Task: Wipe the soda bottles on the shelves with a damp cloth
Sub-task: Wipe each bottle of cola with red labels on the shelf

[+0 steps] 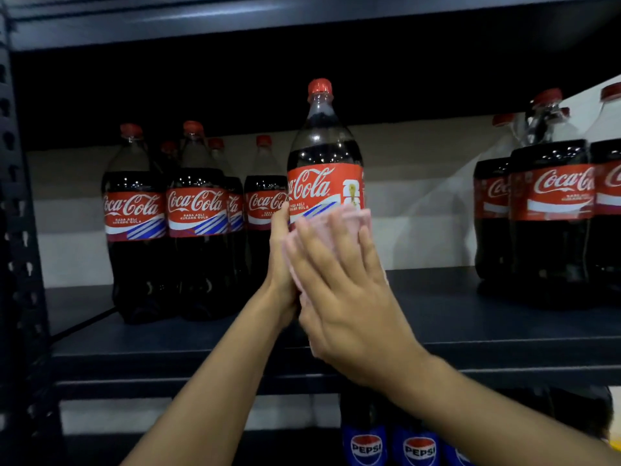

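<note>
Mid-wipe, 1 bottle (324, 146) — L hand (280, 260) grips it, R hand (349, 297) fingers straight, pressing cloth (364, 219) on. Next prob: turn it, wipe back.

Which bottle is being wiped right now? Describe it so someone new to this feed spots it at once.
On the dark metal shelf, Coca-Cola bottles form a left cluster and a right cluster. The bottle in the gap between them is the one. Only it is alone and forward, the left hand gripping its side and the right hand pressing a pale cloth on it.
</note>
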`<state>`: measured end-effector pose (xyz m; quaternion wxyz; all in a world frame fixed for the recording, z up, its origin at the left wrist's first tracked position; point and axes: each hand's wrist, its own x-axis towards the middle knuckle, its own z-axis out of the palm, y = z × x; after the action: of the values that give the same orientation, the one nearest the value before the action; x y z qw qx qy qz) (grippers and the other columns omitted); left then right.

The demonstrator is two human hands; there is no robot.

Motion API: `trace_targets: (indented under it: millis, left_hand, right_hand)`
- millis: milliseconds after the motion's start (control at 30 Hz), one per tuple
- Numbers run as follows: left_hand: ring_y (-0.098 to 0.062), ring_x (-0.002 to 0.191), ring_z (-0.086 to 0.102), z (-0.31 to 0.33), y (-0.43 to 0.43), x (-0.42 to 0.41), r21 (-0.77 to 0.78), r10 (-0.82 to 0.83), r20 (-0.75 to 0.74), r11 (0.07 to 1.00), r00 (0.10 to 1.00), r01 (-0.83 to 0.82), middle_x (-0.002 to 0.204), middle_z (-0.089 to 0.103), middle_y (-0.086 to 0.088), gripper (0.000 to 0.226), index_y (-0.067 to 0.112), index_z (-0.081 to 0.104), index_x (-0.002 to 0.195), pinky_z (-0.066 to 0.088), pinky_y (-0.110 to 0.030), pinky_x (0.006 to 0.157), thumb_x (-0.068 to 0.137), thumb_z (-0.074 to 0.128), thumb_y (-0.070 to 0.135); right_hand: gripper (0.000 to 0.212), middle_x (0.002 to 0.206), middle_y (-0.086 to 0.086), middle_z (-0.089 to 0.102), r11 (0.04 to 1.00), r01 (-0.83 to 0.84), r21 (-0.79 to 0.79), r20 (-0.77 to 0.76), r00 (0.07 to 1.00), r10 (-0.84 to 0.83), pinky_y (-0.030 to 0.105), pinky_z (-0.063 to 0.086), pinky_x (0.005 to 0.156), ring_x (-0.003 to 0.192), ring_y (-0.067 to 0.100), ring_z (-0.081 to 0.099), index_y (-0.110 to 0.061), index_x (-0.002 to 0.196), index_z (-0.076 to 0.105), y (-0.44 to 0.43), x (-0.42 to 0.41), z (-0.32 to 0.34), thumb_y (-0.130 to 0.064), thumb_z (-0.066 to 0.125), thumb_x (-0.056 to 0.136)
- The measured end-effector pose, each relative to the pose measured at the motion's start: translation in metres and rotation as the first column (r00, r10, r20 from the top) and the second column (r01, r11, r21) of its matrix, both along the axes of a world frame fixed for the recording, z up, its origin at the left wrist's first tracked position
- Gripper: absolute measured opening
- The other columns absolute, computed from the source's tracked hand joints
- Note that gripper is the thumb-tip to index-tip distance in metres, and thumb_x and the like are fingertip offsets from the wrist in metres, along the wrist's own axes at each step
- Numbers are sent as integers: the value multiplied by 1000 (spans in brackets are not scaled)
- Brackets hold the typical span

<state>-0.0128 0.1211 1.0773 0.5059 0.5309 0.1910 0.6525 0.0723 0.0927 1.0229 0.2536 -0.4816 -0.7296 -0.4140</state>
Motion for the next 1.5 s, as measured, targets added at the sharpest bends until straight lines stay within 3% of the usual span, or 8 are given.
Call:
trace_targets:
  millis: [133, 300, 533, 833, 1067, 1267, 1400, 1500]
  left_hand:
    - [-18, 85, 78, -1, 1, -3, -14, -110, -27, 994, 994, 109, 94, 79, -7, 67, 15, 85, 85, 64, -30, 79, 101, 36, 56]
    - [-17, 133, 63, 1, -5, -5, -77, -62, -50, 995, 997, 58, 141, 69, -6, 60, 23, 69, 136, 48, -34, 115, 105, 31, 58]
    - [-28, 102, 78, 18, -23, -12, -149, 77, -255, 982, 964, -118, 113, 79, -14, 64, 20, 80, 119, 60, -46, 92, 104, 38, 67]
    - [-16, 112, 74, -1, -20, 6, 30, 175, -79, 984, 981, -173, 117, 79, -5, 62, 21, 71, 131, 57, -36, 101, 112, 23, 55]
    - [-21, 85, 76, -1, -8, -8, -83, -4, -57, 997, 998, -1, 96, 78, -10, 66, 12, 78, 101, 62, -34, 79, 105, 35, 62]
    - [-15, 79, 78, 6, -13, -14, -123, 31, -184, 991, 983, -54, 94, 81, -6, 58, 20, 80, 102, 61, -26, 63, 108, 35, 57]
    - [-26, 105, 77, 12, -18, -21, -160, 81, -257, 979, 963, -125, 115, 79, -13, 66, 18, 78, 121, 60, -44, 95, 107, 32, 63]
    - [-22, 94, 80, 9, -30, -11, -135, 123, -227, 978, 966, -156, 107, 81, -13, 72, 21, 78, 115, 65, -39, 78, 107, 23, 67]
  right_hand:
    - [60, 166, 14, 31, 854, -417, 311, 35, 903, 428, 61, 18, 124, 157, 35, 14, -6, 155, 41, -10, 37, -1, -25, 41, 99]
    - [60, 166, 12, 31, 827, -446, 343, -129, 849, 512, 59, 16, 124, 157, 36, 15, -11, 156, 43, 4, 29, 88, -27, 38, 98]
    - [48, 145, 5, 50, 793, -519, 319, -460, 647, 608, 48, 37, 111, 136, 25, 42, -23, 139, 63, 3, 26, 163, -33, 44, 96]
    - [60, 165, 15, 32, 825, -416, 383, -278, 800, 532, 57, 22, 123, 156, 33, 21, -10, 156, 40, -2, 17, 47, -24, 42, 98]
    - [60, 169, 13, 23, 890, -392, 232, 3, 916, 402, 59, 21, 124, 158, 33, 11, -11, 158, 37, -8, 33, -7, -30, 38, 101]
    - [60, 168, 12, 26, 862, -421, 282, -170, 862, 477, 54, 14, 126, 157, 35, 12, -14, 159, 37, 3, 28, 89, -31, 33, 101]
    - [59, 164, 5, 33, 841, -513, 169, -390, 749, 536, 49, 25, 122, 152, 25, 25, -21, 155, 43, 5, 34, 156, -38, 30, 100]
    - [57, 163, 1, 34, 826, -549, 125, -420, 725, 546, 48, 29, 119, 148, 21, 29, -21, 153, 47, 5, 31, 169, -36, 36, 99]
